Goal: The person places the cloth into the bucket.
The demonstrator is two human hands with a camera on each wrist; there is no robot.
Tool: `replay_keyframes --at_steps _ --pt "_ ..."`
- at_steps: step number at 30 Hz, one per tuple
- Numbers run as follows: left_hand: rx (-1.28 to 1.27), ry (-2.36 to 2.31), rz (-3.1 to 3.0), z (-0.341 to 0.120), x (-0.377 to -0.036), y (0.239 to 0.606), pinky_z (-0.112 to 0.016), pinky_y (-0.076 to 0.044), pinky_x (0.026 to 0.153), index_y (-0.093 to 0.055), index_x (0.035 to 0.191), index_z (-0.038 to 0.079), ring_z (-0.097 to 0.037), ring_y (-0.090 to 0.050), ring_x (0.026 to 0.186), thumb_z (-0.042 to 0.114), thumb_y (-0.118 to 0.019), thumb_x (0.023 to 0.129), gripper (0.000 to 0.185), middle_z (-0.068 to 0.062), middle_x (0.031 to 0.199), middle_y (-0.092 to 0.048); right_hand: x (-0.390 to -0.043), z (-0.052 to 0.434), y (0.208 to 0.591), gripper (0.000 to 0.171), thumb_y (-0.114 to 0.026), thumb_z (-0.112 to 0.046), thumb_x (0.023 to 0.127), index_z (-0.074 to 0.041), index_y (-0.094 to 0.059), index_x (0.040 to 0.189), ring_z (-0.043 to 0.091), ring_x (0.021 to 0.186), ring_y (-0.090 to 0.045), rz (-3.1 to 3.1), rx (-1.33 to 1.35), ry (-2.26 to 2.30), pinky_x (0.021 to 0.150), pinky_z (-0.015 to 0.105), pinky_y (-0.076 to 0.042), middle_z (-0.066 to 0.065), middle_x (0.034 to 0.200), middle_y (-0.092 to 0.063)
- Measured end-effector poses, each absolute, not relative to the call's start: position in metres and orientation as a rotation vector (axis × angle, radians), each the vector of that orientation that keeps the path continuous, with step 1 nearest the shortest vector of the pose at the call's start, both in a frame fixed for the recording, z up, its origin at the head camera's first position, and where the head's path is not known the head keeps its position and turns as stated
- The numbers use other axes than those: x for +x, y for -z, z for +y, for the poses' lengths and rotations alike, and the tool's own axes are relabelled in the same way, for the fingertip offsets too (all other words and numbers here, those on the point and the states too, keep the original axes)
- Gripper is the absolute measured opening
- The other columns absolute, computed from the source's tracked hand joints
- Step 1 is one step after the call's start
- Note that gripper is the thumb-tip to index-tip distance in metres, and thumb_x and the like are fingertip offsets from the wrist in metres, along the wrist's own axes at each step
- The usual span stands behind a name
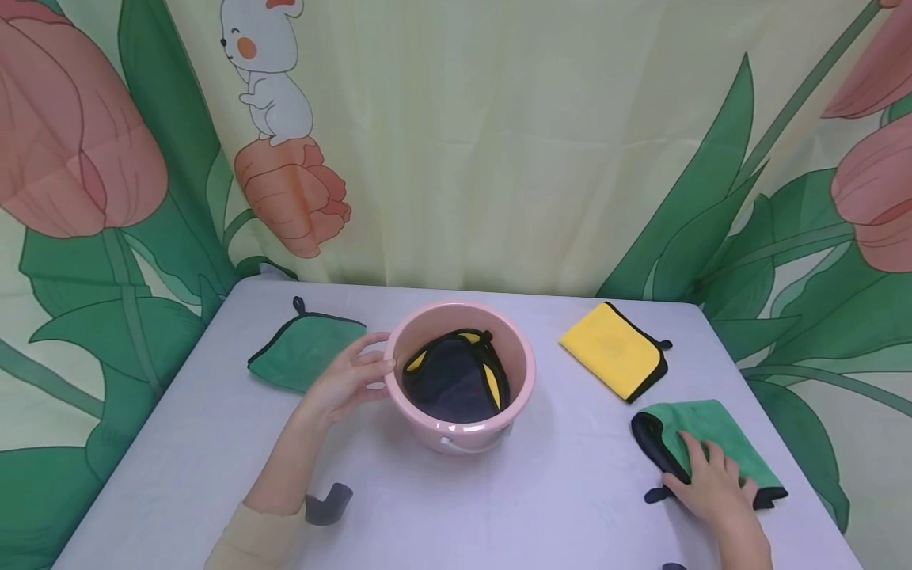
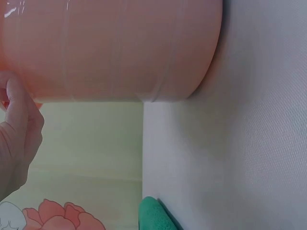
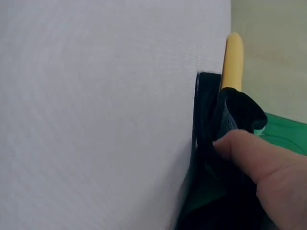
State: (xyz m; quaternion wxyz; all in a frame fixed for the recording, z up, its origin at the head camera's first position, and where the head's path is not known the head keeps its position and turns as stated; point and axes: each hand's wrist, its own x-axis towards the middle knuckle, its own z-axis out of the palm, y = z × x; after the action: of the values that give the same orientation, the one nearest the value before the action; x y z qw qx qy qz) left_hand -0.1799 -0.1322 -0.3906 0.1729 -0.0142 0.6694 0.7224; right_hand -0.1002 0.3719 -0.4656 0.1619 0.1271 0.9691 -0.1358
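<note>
Bucket rim (image 1: pixel 530 380) pinched in your left hand (image 1: pixel 349 376): brace it; your right hand (image 1: pixel 715 484) grips the green cloth (image 1: pixel 705 418): preserve its fold.

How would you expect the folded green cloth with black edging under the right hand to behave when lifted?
The folded green cloth with black edging will probably sag, since its edge bends and curls. It looks light, being fabric, and may unfold, as no fastening shows.
</note>
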Motion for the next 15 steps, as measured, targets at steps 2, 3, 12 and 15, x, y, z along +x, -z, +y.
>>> replay_keyframes --at_steps 2,3,12,15 --pt "-0.041 -2.047 1.903 -0.1322 -0.1797 0.3904 -0.039 -0.052 0.08 -0.034 0.137 0.014 -0.02 -0.06 0.09 0.013 -0.062 0.086 0.058 -0.022 0.126 -0.05 -0.1015 0.3713 0.4658 0.081 -0.06 -0.041 0.084 -0.002 -0.016 0.139 0.06 0.112 -0.014 2.773 0.37 0.37 0.085 0.075 -0.011 0.038 0.127 -0.013" --pt "-0.042 -2.047 1.903 -0.1321 -0.1797 0.3904 -0.039 -0.052 0.08 -0.034 0.137 0.014 -0.02 -0.06 0.09 0.013 -0.062 0.086 0.058 -0.022 0.126 -0.05 -0.1019 0.3714 0.4667 0.077 -0.06 -0.036 0.085 -0.002 -0.017 0.139 0.06 0.112 -0.014 2.778 0.371 0.362 0.085 0.074 -0.012 0.037 0.127 -0.014" --pt "-0.044 -2.048 1.9 -0.1318 -0.1794 0.39 -0.039 -0.052 0.081 -0.034 0.137 0.013 -0.023 -0.06 0.092 0.011 -0.061 0.087 0.056 -0.022 0.127 -0.049 -0.102 0.3724 0.4694 0.058 -0.06 -0.009 0.084 0.001 -0.028 0.131 0.057 0.105 -0.026 2.938 0.272 0.278 0.079 0.071 -0.02 0.037 0.116 -0.028" --pt "-0.056 -2.048 1.901 -0.1313 -0.1795 0.39 -0.039 -0.052 0.08 -0.035 0.137 0.013 -0.026 -0.059 0.095 0.011 -0.061 0.087 0.056 -0.022 0.126 -0.05 -0.1017 0.3721 0.4696 0.055 -0.06 -0.006 0.083 0.001 -0.03 0.129 0.056 0.103 -0.028 2.975 0.253 0.259 0.077 0.071 -0.022 0.036 0.115 -0.03"
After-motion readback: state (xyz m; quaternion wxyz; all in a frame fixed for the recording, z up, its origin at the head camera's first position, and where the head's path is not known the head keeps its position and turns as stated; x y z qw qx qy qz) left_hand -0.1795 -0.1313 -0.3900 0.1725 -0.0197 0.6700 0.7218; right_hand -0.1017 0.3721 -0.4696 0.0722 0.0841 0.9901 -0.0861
